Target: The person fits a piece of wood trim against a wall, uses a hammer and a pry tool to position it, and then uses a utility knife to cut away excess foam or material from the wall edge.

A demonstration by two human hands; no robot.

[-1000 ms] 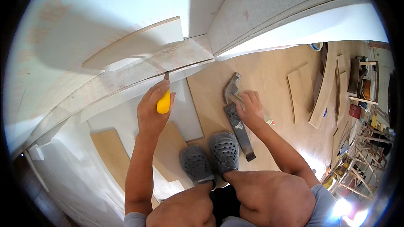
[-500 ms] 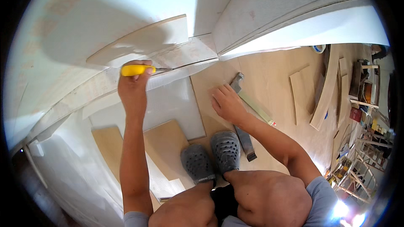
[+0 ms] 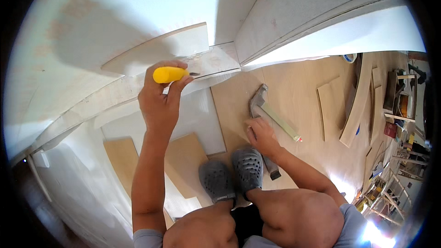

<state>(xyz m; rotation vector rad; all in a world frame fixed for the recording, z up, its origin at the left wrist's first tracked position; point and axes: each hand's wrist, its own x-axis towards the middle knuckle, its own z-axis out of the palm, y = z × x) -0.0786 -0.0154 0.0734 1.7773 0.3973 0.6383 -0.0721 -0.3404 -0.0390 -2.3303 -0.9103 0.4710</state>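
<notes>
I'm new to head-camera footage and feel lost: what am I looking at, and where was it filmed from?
There is no machine here, just a person's two bare hands. The pictures come from a wide fisheye camera on the person's head, looking down, so straight edges bend near the rim. The left hand holds a yellow-handled tool with a short metal tip, near the wall's base. The right hand is over a dark flat bar; whether it grips it is unclear. A hammer lies close by on the wood-coloured floor. Loose boards lie further right, and grey clogs cover the person's feet.
</notes>
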